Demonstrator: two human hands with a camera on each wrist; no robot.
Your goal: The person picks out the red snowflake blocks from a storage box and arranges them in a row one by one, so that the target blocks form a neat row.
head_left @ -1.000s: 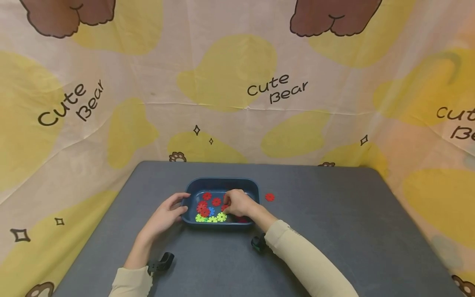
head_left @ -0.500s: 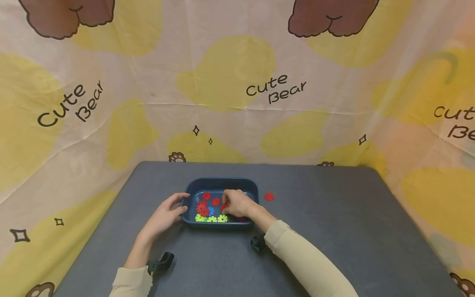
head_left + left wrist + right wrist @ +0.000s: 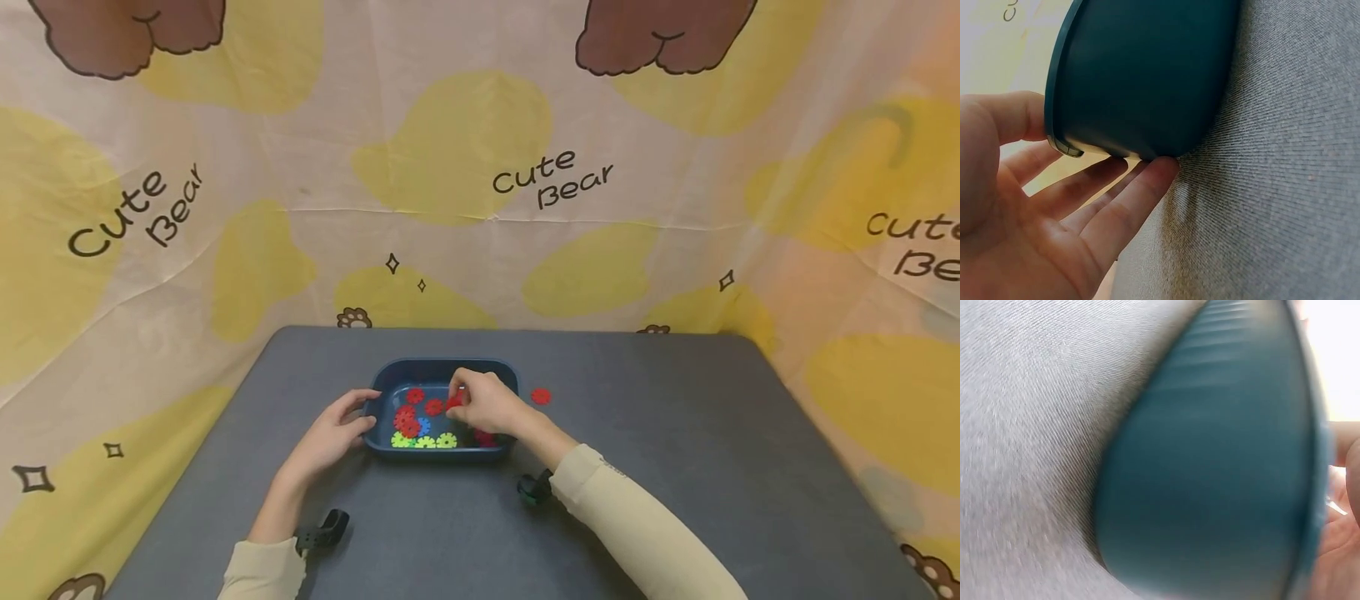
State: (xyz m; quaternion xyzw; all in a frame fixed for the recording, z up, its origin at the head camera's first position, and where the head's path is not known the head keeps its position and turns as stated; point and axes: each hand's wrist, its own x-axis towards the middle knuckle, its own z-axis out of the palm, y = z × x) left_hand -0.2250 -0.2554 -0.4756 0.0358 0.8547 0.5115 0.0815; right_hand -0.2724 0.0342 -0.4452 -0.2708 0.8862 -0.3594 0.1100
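Biggest thing on my feed: patterned cloth point(image 3: 450, 150) behind and around the tray, pale with yellow blobs. Print I can read: "Cute Bear" beyond the tray to its left, again straight beyond it, slightly right; a third sits far to the right, cropped by the frame. Left wrist view catches only a scrap of lettering past the tray.

Grey table point(image 3: 675, 467) under the tray. Cream sleeves point(image 3: 637, 521) come in on the near side, left and right of the tray; the right cuff carries a mark, too small for me to read. Dark blue tray point(image 3: 438, 455) itself: on the table, both hands at it.

Right hand point(image 3: 491, 406): over the tray's right half, thumb and finger pinching a red disc point(image 3: 453, 402) above the tray floor. Left hand point(image 3: 330, 435): at the tray's left end, fingers spread, fingertips touching rim and wall. Black wrist straps point(image 3: 322, 532) nearer me than the tray.

Smallest, inside the tray: other red discs point(image 3: 415, 396) toward the left, a blue disc point(image 3: 424, 427) partly covered beside them, yellow-green discs point(image 3: 446, 440) along the near wall. Lone red disc point(image 3: 541, 396) lies on the table just right of the tray.
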